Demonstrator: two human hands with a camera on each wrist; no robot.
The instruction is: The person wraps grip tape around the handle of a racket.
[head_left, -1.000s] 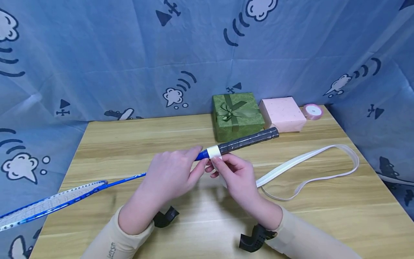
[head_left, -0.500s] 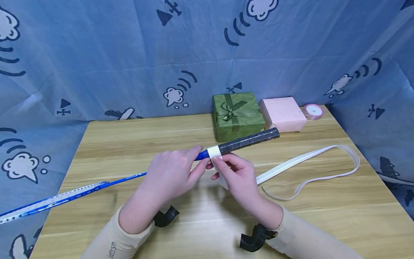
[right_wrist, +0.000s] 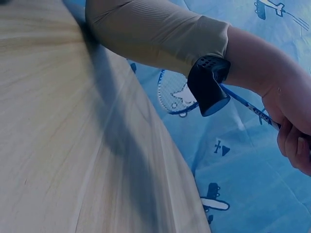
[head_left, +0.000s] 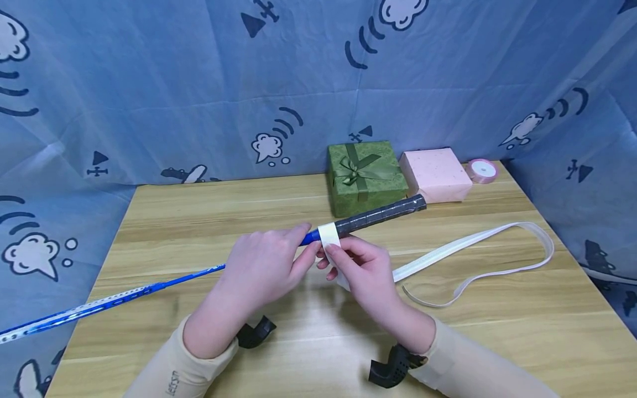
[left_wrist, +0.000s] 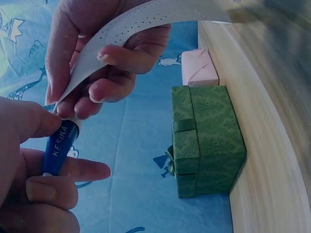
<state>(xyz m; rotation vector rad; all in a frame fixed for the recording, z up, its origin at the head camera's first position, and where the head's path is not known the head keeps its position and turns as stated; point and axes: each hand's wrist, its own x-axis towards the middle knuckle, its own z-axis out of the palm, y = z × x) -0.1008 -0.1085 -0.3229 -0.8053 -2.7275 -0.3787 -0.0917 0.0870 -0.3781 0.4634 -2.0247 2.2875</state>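
White grip tape [head_left: 468, 247] and one racket [head_left: 348, 225], two hands

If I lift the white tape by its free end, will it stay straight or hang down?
The tape would probably hang limp: it lies on the table in a loose loop, and it bends softly over the right hand. It looks thin, so likely very light. The other end is wound on the racket handle, so pulling may tug it.

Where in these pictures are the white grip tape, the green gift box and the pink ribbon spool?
white grip tape [head_left: 329, 234]: head view, on the turn wound round the racket handle.
green gift box [head_left: 365, 176]: head view, on its lid beside the bow.
pink ribbon spool [head_left: 481, 171]: head view, on the spool's round face.
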